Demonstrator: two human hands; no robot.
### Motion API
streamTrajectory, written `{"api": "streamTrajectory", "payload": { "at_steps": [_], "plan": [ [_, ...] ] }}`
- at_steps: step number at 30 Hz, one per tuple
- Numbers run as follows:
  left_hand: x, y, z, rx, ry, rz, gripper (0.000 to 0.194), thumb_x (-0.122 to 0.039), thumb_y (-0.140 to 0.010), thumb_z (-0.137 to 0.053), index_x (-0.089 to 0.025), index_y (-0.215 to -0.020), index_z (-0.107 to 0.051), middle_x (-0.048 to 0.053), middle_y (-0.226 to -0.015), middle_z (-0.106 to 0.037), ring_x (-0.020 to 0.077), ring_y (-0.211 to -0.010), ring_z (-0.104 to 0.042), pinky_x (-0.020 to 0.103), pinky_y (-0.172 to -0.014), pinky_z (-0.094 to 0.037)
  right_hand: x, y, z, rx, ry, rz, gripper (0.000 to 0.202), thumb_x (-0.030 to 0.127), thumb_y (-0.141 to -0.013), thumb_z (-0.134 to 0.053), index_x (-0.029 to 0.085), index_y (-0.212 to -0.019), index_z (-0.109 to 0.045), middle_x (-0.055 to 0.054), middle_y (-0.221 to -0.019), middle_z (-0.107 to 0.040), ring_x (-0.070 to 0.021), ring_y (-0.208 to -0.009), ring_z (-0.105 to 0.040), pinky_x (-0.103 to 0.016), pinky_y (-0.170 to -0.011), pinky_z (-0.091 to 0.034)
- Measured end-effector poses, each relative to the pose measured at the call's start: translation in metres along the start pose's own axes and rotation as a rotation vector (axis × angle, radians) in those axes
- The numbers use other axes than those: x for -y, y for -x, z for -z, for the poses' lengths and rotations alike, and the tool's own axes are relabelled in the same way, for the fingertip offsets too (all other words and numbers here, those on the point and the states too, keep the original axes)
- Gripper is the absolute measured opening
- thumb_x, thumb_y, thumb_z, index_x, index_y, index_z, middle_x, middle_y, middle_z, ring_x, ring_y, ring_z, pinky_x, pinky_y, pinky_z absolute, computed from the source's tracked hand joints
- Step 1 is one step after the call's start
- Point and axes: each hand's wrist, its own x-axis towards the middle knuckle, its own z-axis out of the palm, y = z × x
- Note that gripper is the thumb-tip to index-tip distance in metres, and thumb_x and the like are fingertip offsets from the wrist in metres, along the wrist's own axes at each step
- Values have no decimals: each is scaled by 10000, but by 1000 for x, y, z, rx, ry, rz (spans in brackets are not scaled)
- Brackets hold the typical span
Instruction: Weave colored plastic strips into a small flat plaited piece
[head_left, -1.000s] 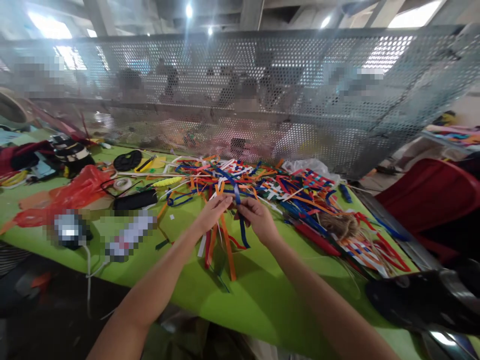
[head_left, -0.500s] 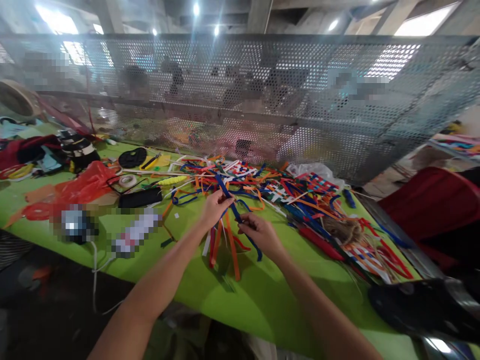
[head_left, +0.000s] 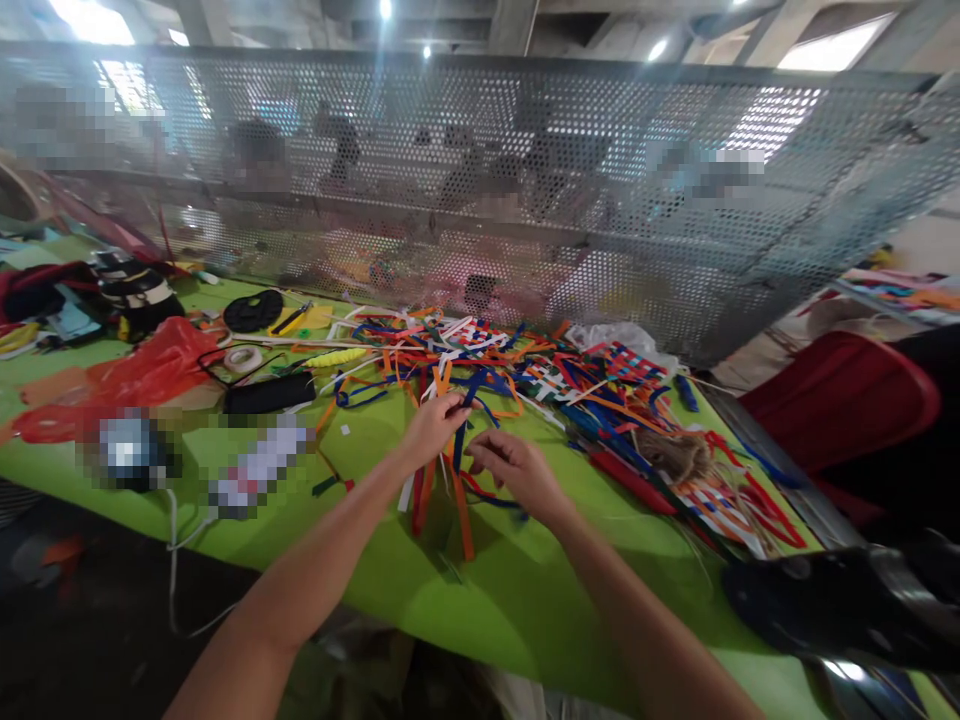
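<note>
My left hand [head_left: 433, 432] pinches a dark blue strip [head_left: 471, 388] between thumb and fingers above the green table. The strip's lower part hangs below the fingertips at a slant. Just to the right is my right hand [head_left: 519, 468], its fingers loosely bent and thumb apart, with nothing visible between them. Beneath both hands lie several strips, among them an orange strip [head_left: 466, 525] and a red strip [head_left: 421, 500]. Past the fingertips spreads a tangled heap of coloured strips with a woven checkered piece [head_left: 553, 382] in it.
A perforated metal panel [head_left: 375, 200] stands behind the green table [head_left: 525, 610]. On the left are a red plastic bag [head_left: 157, 370], a black case [head_left: 270, 393], a tape roll [head_left: 244, 358] and a white cable [head_left: 172, 560]. At right are twine [head_left: 679, 457] and a red chair [head_left: 847, 400].
My right hand has let go of the blue strip and its fingers have come apart. My left hand still pinches the strip, which now hangs more upright. The view has shifted slightly.
</note>
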Motion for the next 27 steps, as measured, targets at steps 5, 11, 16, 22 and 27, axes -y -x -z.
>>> {"api": "streamTrajectory", "payload": {
  "at_steps": [5,11,16,22,27],
  "plan": [
    [-6,2,-6,106,14,25,250,-208,-862,-546,-152,-987,-755,-3,-746,-621,130,-671,-505,224,-641,-403,-2,-19,17,-395,-46,60,323,507,-806,-692,223,-944,-625,-11,-816,-653,-117,-573,-473,-248,-510,-391],
    [-8,6,-8,234,-103,60,330,-157,-870,-497,-146,-1078,-752,5,-781,-637,125,-661,-482,226,-643,-375,12,-44,24,-409,-201,84,323,536,-817,-675,213,-803,-666,-8,-718,-636,-118,-556,-491,-260,-524,-428],
    [-6,5,-2,232,-205,95,341,-137,-858,-482,-158,-1071,-748,-5,-756,-632,132,-658,-488,232,-653,-382,11,-47,35,-406,-258,107,274,477,-773,-738,214,-842,-701,-19,-775,-677,-139,-634,-569,-275,-578,-485],
    [-6,4,-3,216,-33,132,193,-201,-859,-533,-143,-944,-697,-14,-715,-606,128,-672,-540,235,-673,-429,0,-47,41,-348,-306,29,318,485,-700,-807,204,-776,-680,19,-650,-634,-135,-577,-596,-309,-639,-526],
    [-5,7,-7,225,87,74,227,-384,-888,-593,-157,-880,-599,-2,-715,-619,129,-662,-583,246,-663,-460,-5,-45,24,-186,-421,-51,386,515,-626,-855,199,-759,-676,30,-591,-623,-119,-517,-569,-284,-582,-490]
  ]
}}
